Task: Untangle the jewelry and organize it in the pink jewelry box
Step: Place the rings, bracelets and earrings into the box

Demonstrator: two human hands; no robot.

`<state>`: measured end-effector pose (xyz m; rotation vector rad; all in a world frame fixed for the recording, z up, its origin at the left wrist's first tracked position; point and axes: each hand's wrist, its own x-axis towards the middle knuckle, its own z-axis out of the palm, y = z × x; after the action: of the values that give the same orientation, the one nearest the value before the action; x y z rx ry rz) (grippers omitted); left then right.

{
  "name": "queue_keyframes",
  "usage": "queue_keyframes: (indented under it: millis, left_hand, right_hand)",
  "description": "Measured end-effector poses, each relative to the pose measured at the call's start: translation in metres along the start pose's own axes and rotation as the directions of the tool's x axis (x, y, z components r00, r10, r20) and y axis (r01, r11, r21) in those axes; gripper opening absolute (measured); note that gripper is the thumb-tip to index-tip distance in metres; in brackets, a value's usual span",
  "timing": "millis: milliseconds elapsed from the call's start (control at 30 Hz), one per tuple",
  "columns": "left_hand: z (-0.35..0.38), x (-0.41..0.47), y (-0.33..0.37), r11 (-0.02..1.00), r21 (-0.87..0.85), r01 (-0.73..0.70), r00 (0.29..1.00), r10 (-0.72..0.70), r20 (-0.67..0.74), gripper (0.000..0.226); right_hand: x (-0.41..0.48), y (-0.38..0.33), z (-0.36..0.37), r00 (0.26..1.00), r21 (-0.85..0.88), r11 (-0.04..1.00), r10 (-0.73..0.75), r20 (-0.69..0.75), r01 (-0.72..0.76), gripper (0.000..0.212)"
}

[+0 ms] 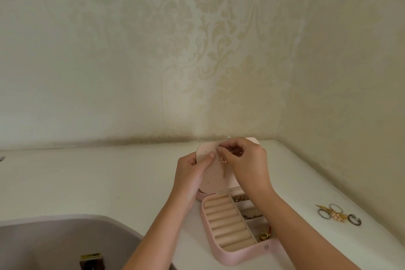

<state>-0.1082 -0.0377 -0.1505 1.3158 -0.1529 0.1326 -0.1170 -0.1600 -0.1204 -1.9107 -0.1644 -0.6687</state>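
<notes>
The pink jewelry box [230,254] lies open on the counter [109,182], and I work at its upright earring panel [210,180], which rises from the box's far edge. My left hand [192,173] grips the panel's left edge, thumb pressed on its face, to steady it against my push. My right hand [245,160] pinches a small gold earring [223,160] against the punched holes, I judge to seat its post. Inside the box the ring rolls [225,221] are bare; the compartments beside them hold a few gold pieces. The unsorted rings [338,215] wait well to the box's right, within reach.
</notes>
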Motion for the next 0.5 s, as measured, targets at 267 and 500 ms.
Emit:
queue_keyframes:
  millis: [267, 500]
  left_hand:
    - [0.0026, 0.0019, -0.0004, 0.998, 0.019, -0.055, 0.998, 0.055, -0.017, 0.018]
    - [0.0057, 0.0004, 0.0026, 0.995, 0.049, -0.089, 0.996, 0.09, -0.011, 0.019]
  right_hand:
    - [-0.0051, -0.0019, -0.0008, 0.999, -0.064, 0.998, -0.026, 0.019, 0.028, 0.011]
    - [-0.005, 0.0004, -0.0086, 0.972, -0.159, 0.959, -0.233, 0.032, 0.235, 0.018]
